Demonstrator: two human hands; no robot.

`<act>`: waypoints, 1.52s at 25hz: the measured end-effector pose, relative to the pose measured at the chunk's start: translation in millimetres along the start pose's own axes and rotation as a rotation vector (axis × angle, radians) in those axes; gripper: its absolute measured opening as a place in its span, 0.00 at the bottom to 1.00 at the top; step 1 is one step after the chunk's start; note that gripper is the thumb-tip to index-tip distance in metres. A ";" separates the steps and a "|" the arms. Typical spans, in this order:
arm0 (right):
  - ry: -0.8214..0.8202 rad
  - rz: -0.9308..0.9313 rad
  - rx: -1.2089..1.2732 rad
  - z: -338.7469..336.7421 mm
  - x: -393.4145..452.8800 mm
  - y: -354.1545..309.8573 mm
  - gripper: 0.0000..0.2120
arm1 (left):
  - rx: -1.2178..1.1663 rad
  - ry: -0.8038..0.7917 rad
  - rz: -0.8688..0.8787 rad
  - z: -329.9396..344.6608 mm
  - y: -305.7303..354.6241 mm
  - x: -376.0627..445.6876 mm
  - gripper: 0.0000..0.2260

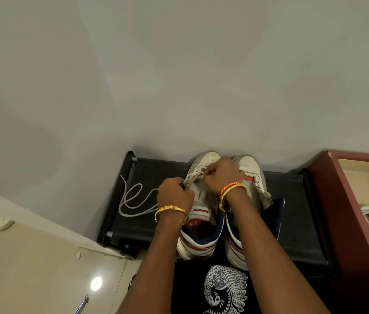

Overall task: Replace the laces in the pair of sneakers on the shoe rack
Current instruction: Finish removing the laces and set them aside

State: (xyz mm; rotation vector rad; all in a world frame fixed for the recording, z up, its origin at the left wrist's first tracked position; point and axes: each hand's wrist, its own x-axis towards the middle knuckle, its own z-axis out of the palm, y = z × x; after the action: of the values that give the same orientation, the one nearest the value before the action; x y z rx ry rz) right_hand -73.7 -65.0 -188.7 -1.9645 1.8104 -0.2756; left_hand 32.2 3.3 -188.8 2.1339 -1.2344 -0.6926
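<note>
Up against the wall, our sneakers (222,207) sit mid-rack (147,177); bare shelf lies either side. Our left hand (174,196) and right hand (222,173) pinch the lace (133,200) at the left sneaker's worn white toe.

The arms are bare. The left wrist has a gold bangle (171,213). The right wrist has gold bangles (233,196) and an orange thread band (230,186). The black shirt (190,288) shows a white peacock print (225,288).
</note>
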 end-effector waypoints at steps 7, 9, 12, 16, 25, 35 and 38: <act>0.603 0.580 0.933 -46.8 0.1 58.2 0.07 | 0.023 -0.052 -0.059 -3.6 0.7 1.9 0.10; 0.676 0.700 0.947 -47.0 1.4 63.1 0.08 | 0.024 -0.078 -0.071 -4.3 0.6 2.6 0.10; 0.657 0.422 0.496 -34.4 -1.3 41.6 0.12 | 0.013 -0.088 -0.074 -4.6 0.9 3.1 0.10; -0.012 -0.095 0.129 -0.2 0.3 -0.2 0.09 | -0.008 -0.085 -0.071 -5.2 -0.5 2.5 0.10; 0.003 0.043 0.093 -6.5 -5.6 -2.2 0.08 | -0.017 -0.084 -0.087 -6.2 1.7 2.1 0.11; 0.518 0.495 0.378 -55.8 -20.7 60.3 0.09 | -0.004 -0.086 -0.138 -6.5 6.6 1.2 0.12; 0.430 0.299 0.181 -42.5 -10.1 44.6 0.15 | -0.005 -0.095 -0.138 -7.2 6.6 0.7 0.13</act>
State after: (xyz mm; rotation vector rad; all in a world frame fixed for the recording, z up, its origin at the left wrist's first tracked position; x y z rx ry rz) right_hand -133.3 -64.8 -170.1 -1.5664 2.2204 -0.7805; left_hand 33.5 1.6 -179.3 2.2209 -1.1395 -0.8637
